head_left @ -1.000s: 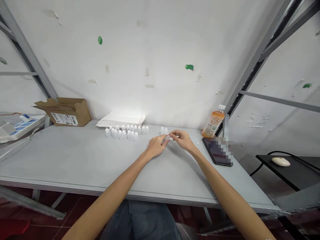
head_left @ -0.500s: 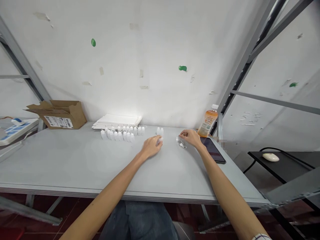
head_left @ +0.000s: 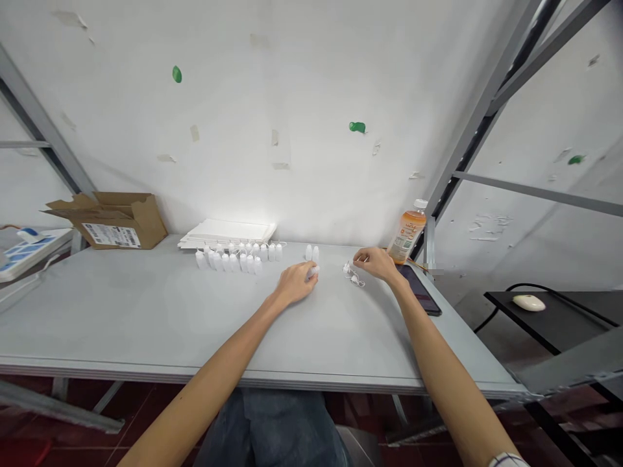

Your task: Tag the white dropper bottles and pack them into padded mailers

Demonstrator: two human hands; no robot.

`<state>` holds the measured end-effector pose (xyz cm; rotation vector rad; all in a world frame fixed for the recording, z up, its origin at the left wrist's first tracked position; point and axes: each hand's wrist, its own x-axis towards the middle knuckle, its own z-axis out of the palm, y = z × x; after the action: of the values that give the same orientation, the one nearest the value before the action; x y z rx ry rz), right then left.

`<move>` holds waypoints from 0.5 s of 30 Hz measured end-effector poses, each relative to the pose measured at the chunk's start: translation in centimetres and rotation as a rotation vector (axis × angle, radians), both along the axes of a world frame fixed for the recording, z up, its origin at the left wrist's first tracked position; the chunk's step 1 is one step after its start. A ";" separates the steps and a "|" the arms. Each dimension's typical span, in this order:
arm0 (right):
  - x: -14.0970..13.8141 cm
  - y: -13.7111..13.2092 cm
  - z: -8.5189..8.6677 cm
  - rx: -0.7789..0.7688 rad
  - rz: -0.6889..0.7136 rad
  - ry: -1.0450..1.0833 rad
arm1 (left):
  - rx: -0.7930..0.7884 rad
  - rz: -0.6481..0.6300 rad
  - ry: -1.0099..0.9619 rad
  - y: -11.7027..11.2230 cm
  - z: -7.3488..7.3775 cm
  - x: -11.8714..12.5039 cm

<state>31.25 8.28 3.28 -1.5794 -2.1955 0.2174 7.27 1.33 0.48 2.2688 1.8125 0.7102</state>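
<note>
Small white plastic bottle [head_left: 313, 272]: held at the fingertips of the left hand [head_left: 296, 284], which is curled narrow around it, low over the pale grey table [head_left: 146, 318]. Fingers hide most of the bottle. Only its white end shows, pointing right, away from the palm; the long axis seems to lie nearly flat, rising slightly toward the far side. A fingertip hold suits a piece this small. Right hand [head_left: 376, 263], a short reach to the right: fingers loosely curled at the top of a thin white cord loop [head_left: 354, 277] on the table; cannot tell whether it grips the cord. Just ahead of the left hand, two upright white bottles [head_left: 311, 253]. Farther left, a double row of like white bottles [head_left: 236, 262] before a stack of white sheets [head_left: 226, 231]. Past the right hand, a black tablet [head_left: 419, 292] and an orange-filled plastic drink bottle [head_left: 407, 232].
</note>
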 end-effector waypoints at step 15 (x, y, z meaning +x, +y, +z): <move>0.6 -1.0 1.3 -0.357 0.178 -0.056 | 0.026 -0.046 0.036 0.2 -0.3 -0.1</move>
<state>31.90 7.31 4.59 -1.5788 -2.4456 0.6576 7.19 1.55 0.13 2.3468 1.7703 0.6935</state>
